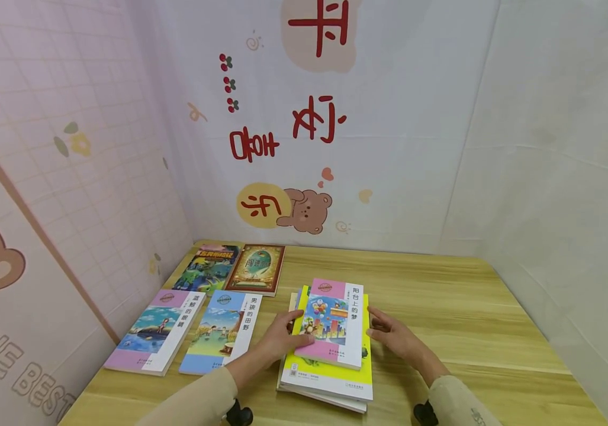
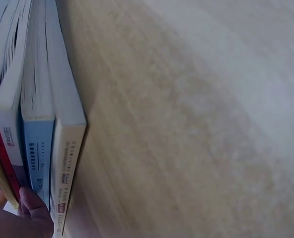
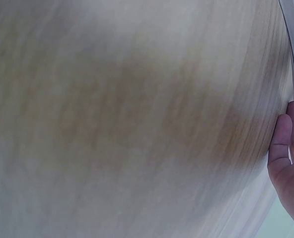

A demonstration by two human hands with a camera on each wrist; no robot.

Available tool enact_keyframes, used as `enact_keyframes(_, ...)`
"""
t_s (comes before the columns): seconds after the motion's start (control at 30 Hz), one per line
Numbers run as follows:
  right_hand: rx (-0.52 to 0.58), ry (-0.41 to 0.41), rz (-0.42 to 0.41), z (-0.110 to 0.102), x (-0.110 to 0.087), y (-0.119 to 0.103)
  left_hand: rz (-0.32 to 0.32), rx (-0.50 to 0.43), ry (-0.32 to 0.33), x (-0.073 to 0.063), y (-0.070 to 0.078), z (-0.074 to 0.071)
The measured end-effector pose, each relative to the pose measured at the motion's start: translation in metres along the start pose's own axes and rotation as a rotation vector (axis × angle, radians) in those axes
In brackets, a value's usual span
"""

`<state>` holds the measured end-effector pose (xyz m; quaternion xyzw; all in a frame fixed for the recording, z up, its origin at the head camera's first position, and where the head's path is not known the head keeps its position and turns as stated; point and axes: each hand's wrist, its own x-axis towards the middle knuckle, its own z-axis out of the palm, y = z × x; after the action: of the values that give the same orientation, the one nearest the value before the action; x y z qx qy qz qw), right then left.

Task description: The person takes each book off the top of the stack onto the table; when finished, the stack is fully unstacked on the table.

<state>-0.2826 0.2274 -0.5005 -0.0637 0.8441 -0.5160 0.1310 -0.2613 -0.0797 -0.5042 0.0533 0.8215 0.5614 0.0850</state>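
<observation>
Both hands are at a pile (image 1: pixel 330 328) of books; the left hand (image 1: pixel 278 338) is on its left side, with the thumb on top and the other fingers by the book spines; the right hand (image 1: pixel 396 338) is on its right side, with its fingertips at the edge; neither hand is clenched, and the fingers look loose against the pile, which sits on the table (image 1: pixel 442 284) between them.

On top is a pink book (image 1: pixel 330 322) with balloons and tall houses on the front; it lies on a bigger yellow book (image 1: pixel 330 378); more books lie under that, and their edges do not all line up; close to the left hand you can see a red spine (image 2: pixel 0 148), a blue spine (image 2: pixel 37 158) and, lowest of all, a cream spine (image 2: pixel 69 173).

Four more books lie flat to the left of the pile; near the front are a sea book (image 1: pixel 154 331) with pink ends and a pond book (image 1: pixel 221 331) with blue ends; behind them are a dark book (image 1: pixel 208 269) and a brown book (image 1: pixel 256 269); the back wall (image 1: pixel 410 171) has red writing and a bear (image 1: pixel 309 212).
</observation>
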Motion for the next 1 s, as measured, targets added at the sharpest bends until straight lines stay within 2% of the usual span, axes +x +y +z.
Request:
enact_keyframes(0.23, -0.004, 0.006, 0.003, 0.000, 0.001, 0.000, 0.017, 0.001, -0.003, 0.001, -0.001, -0.004)
enact_keyframes(0.4, -0.016, 0.009, 0.003, -0.001, 0.000, -0.001, -0.009, -0.037, 0.015, 0.002, -0.002, -0.010)
enact_keyframes(0.53, -0.019, 0.008, 0.003, -0.001, 0.000, -0.001, -0.001, -0.065, 0.013, -0.001, -0.004, -0.014)
enact_keyframes(0.8, -0.019, 0.006, 0.002, -0.001, 0.002, 0.000, 0.018, -0.026, -0.033, -0.009, -0.004, -0.015)
enact_keyframes(1.0, -0.017, 0.002, 0.008, -0.001, 0.001, 0.000, 0.006, -0.027, -0.009, -0.007, 0.000, -0.016)
